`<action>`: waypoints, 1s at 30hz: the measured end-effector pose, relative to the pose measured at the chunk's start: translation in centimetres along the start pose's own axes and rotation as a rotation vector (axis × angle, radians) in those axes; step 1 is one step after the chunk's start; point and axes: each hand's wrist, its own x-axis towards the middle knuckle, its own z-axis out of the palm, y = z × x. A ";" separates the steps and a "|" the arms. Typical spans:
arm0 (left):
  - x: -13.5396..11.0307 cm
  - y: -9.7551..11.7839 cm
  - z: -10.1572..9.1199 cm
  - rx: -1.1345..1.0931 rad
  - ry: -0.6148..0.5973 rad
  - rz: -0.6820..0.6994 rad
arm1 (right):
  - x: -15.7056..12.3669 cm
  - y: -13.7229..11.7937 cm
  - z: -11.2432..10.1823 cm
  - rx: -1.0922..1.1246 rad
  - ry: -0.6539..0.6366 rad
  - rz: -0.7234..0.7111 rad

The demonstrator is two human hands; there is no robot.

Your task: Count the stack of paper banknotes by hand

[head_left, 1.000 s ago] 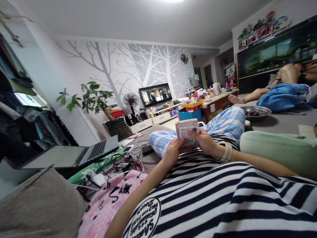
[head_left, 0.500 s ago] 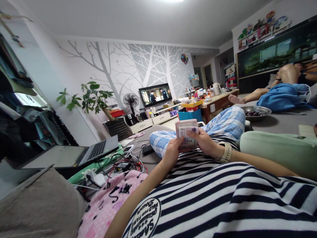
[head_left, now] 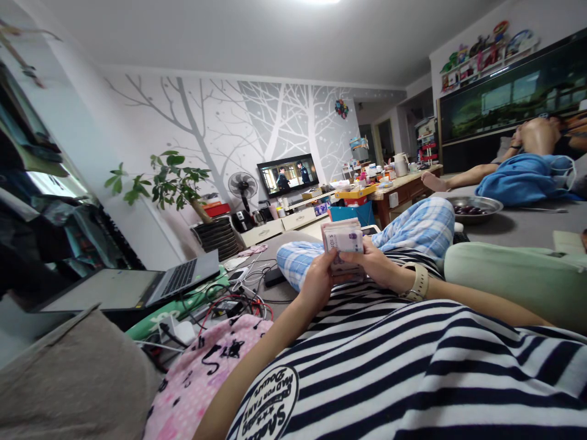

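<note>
A stack of banknotes stands upright above my lap, its front note pale purple. My left hand grips the stack's left side, with the thumb on its front face. From the right, my right hand holds the same stack, its thumb lying across the lower front. The fingers behind the notes are hidden. Under both hands are the striped shirt and the blue checked trousers.
To the left lie an open laptop, tangled cables and a pink blanket. At the right are a green cushion and a metal bowl of dark round items. Another person's leg rests beyond.
My right thumb has slid left and down across the front note, and the large printed 5 is now out of sight. The stack has shifted slightly left.
</note>
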 end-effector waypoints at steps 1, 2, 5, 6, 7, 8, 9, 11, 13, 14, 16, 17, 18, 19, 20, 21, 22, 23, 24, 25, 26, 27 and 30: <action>0.0 0.0 0.0 -0.005 -0.002 -0.005 | 0.0 0.0 0.0 0.002 0.010 0.002; 0.0 0.0 0.0 -0.013 -0.005 -0.017 | 0.0 0.0 0.0 0.004 0.016 0.003; 0.0 0.2 0.1 -0.056 0.008 -0.067 | -0.1 -0.2 0.0 0.006 0.003 -0.001; -0.1 0.3 0.1 -0.074 0.016 -0.084 | -0.1 -0.2 -0.1 0.002 -0.011 0.003; -0.1 0.4 0.2 -0.091 0.025 -0.102 | -0.1 -0.3 -0.1 -0.003 -0.024 0.011; -0.2 0.5 0.2 -0.106 0.033 -0.120 | -0.1 -0.3 -0.1 -0.006 -0.035 0.021; -0.2 0.6 0.2 -0.117 0.040 -0.138 | -0.1 -0.3 -0.1 -0.012 -0.040 0.030; -0.1 0.8 0.2 -0.125 0.054 -0.167 | 0.1 -0.2 -0.2 -0.028 -0.027 0.033; 0.0 0.8 0.2 -0.118 0.074 -0.175 | 0.3 -0.2 -0.2 -0.034 0.008 0.009; 0.0 0.7 0.2 -0.110 0.084 -0.172 | 0.4 -0.2 -0.3 -0.025 0.025 -0.008; 0.0 0.7 0.2 -0.091 0.095 -0.157 | 0.5 -0.4 -0.3 0.011 0.045 -0.036; 0.0 0.7 0.2 -0.081 0.093 -0.148 | 0.5 -0.5 -0.3 0.031 0.051 -0.047; -0.1 0.8 0.3 -0.073 0.083 -0.139 | 0.5 -0.6 -0.3 0.047 0.054 -0.055; -0.2 0.9 0.3 -0.070 0.066 -0.126 | 0.4 -0.8 -0.3 0.061 0.056 -0.061; -0.3 1.0 0.4 -0.072 0.046 -0.111 | 0.4 -0.9 -0.2 0.076 0.056 -0.068; -0.5 1.1 0.4 -0.079 0.026 -0.096 | 0.3 -1.1 -0.2 0.094 0.051 -0.073; -0.6 1.2 0.5 -0.089 0.007 -0.082 | 0.2 -1.2 -0.1 0.113 0.041 -0.077; -0.7 1.3 0.5 -0.100 -0.007 -0.071 | 0.1 -1.2 -0.1 0.132 0.028 -0.076; -0.7 1.4 0.6 -0.112 -0.015 -0.062 | 0.1 -1.2 -0.1 0.147 0.019 -0.072; -0.7 1.4 0.6 -0.120 -0.017 -0.059 | 0.1 -1.1 -0.1 0.158 0.016 -0.066; -0.7 1.4 0.6 -0.123 -0.014 -0.058 | 0.1 -0.9 -0.1 0.163 0.021 -0.057; -0.7 1.3 0.6 -0.120 -0.006 -0.058 | 0.2 -0.7 -0.2 0.162 0.032 -0.048; -0.4 1.1 0.6 -0.085 0.049 -0.042 | 0.5 -0.3 -0.3 0.136 0.056 -0.037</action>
